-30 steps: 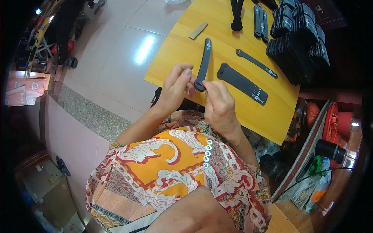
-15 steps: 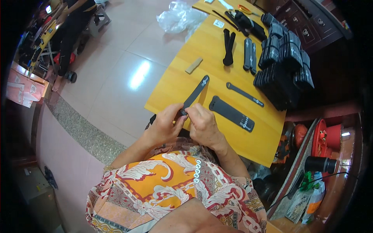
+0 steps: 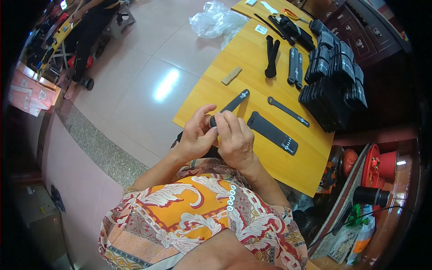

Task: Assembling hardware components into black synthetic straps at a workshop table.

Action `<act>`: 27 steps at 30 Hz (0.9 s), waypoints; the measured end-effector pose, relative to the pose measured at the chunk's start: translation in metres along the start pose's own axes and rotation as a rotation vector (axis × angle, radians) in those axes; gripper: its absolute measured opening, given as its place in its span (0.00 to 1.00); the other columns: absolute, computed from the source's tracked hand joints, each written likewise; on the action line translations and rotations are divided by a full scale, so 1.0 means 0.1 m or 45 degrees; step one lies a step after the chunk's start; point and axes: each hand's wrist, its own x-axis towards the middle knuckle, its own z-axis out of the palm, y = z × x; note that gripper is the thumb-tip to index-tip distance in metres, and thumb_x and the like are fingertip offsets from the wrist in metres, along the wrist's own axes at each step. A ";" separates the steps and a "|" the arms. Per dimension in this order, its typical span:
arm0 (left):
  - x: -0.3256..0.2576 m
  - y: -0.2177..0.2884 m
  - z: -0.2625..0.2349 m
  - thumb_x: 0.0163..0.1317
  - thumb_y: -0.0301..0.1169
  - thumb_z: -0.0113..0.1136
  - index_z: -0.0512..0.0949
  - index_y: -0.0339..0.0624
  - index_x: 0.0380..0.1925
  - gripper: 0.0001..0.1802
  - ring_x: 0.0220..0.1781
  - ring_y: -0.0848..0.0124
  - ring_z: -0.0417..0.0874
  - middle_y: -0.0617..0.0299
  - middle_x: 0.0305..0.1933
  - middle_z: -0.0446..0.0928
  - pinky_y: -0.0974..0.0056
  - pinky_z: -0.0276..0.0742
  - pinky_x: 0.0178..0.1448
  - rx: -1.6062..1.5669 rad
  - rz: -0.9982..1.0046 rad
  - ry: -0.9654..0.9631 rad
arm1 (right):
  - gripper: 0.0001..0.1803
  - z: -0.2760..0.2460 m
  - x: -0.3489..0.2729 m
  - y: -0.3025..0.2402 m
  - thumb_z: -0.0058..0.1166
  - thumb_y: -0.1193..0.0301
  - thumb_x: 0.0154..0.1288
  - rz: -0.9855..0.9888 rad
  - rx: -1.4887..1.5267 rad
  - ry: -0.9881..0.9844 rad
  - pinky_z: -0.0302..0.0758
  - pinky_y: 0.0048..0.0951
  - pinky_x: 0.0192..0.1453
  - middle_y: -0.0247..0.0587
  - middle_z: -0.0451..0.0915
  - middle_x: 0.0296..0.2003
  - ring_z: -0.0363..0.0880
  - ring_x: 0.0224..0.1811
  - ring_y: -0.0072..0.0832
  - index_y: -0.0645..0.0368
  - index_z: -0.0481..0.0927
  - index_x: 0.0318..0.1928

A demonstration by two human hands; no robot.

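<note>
A narrow black strap (image 3: 236, 101) with a rounded, printed far end slants away from my hands over the table's near left part. Its near end curls into a dark bend between my fingers, mostly hidden. My left hand (image 3: 196, 134) has its thumb and fingers around that end, the index finger arched above it. My right hand (image 3: 235, 138) pinches the same end from the right, fingers bent down over it. Just right of my hands lies a wide black strap (image 3: 273, 133) with white print. Beyond it rests another narrow black strap (image 3: 289, 112).
Stacks of bundled black straps (image 3: 325, 99) stand at the table's right side. Near them lie a grey strap pair (image 3: 295, 67), a folded black strap (image 3: 271, 57) and orange-handled scissors (image 3: 290, 14). A tan strip (image 3: 231, 75) lies near the left edge. Clear plastic (image 3: 211, 20) sits beyond.
The strap's near end is now curled over between my fingers, and less of its length shows. My left index finger has lifted. The whole view has shifted slightly.
</note>
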 end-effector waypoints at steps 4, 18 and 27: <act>-0.02 -0.06 -0.02 0.55 0.14 0.48 0.58 0.29 0.56 0.26 0.25 0.80 0.73 0.63 0.27 0.70 0.76 0.70 0.26 0.061 0.018 -0.018 | 0.21 -0.06 -0.02 0.07 0.54 0.77 0.45 -0.114 0.062 -0.070 0.69 0.32 0.25 0.47 0.76 0.38 0.71 0.25 0.36 0.67 0.73 0.44; 0.01 -0.10 -0.02 0.56 0.17 0.49 0.58 0.30 0.60 0.28 0.23 0.79 0.73 0.63 0.25 0.71 0.75 0.70 0.26 -0.057 -0.032 0.011 | 0.11 0.16 -0.05 0.16 0.47 0.86 0.56 0.482 0.641 0.039 0.75 0.31 0.35 0.49 0.78 0.30 0.80 0.33 0.41 0.63 0.73 0.40; -0.02 -0.13 0.03 0.58 0.20 0.49 0.58 0.33 0.61 0.29 0.27 0.77 0.74 0.61 0.29 0.73 0.74 0.71 0.30 -0.210 0.002 0.052 | 0.12 0.13 0.03 0.16 0.56 0.79 0.49 0.497 0.659 0.059 0.73 0.36 0.31 0.48 0.77 0.27 0.77 0.29 0.44 0.60 0.73 0.37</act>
